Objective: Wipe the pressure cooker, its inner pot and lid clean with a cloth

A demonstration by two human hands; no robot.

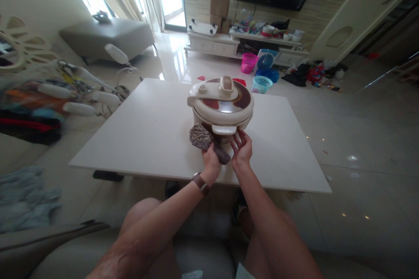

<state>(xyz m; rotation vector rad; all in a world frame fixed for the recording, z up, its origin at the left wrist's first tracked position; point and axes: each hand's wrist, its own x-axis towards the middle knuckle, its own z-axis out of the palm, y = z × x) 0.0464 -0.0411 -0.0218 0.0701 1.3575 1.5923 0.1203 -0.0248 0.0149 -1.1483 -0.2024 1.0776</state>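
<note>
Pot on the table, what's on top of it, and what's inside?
A cream lid sits shut on the pot, with a handle and a small knob on it. The inside cannot be seen: the lid covers it.

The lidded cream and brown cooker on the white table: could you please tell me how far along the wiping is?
Already done: the round cream and brown cooker stands lidded on the white table. In hand: the left hand presses a grey patterned cloth against its front lower wall; the right hand steadies it below the handle. Left: which parts remain unwiped cannot be told.
</note>
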